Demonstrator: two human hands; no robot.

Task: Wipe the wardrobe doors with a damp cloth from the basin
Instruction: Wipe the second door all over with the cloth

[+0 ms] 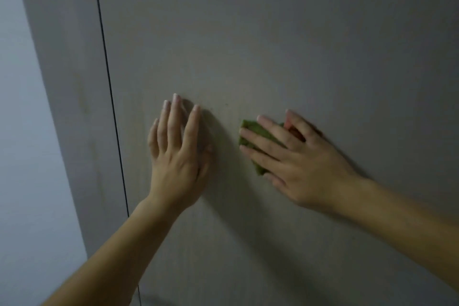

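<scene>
A plain grey wardrobe door [273, 45] fills most of the view. My left hand [177, 149] lies flat against it with straight fingers and holds nothing. To its right, my right hand [295, 156] presses a folded green cloth [253, 131] against the door with spread, straight fingers. Most of the cloth is hidden under that hand; only its left edge and a bit between the fingers show. The basin is out of view.
A thin dark vertical gap [109, 87] separates this door from a narrower grey panel [69, 82] on the left. Beyond that panel, a pale wall [22, 156] runs down the left edge.
</scene>
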